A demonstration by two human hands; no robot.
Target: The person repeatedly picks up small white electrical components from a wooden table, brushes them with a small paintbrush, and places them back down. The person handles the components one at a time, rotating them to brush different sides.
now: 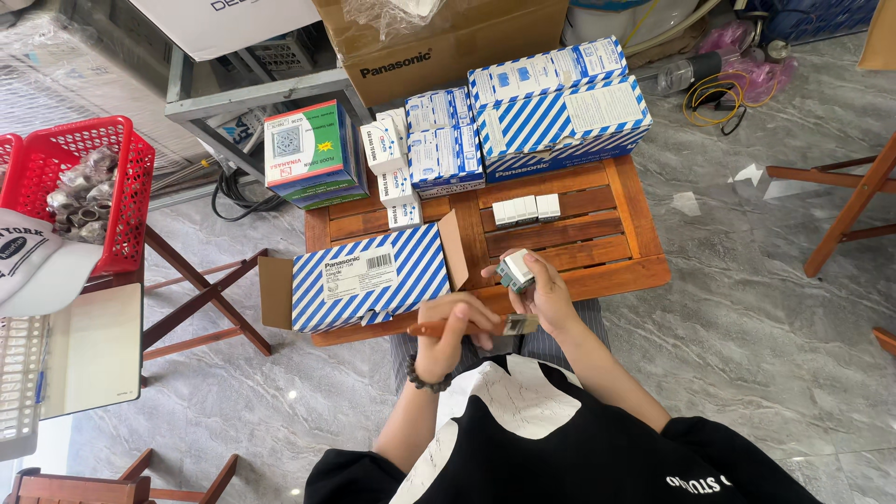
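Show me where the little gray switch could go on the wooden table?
Bare slats lie right of the open striped box, below the row of white switches, by the right hand. The table's back is crowded with blue-and-white boxes.

A low table of reddish-brown wooden slats (579,257) stands on a grey marbled tile floor (747,327). At its near left lies a long blue-and-white striped cardboard box (369,277) with its brown end flaps open. Behind that, at the far left, stands a green and white square carton (308,154). Just right of it are small white boxes (392,168), some stacked, then a stack of blue-and-white small packs (443,140). The far right holds two large striped boxes (560,112), one on the other. In the middle, a short row of small white blocks (525,209) rests on the slats.
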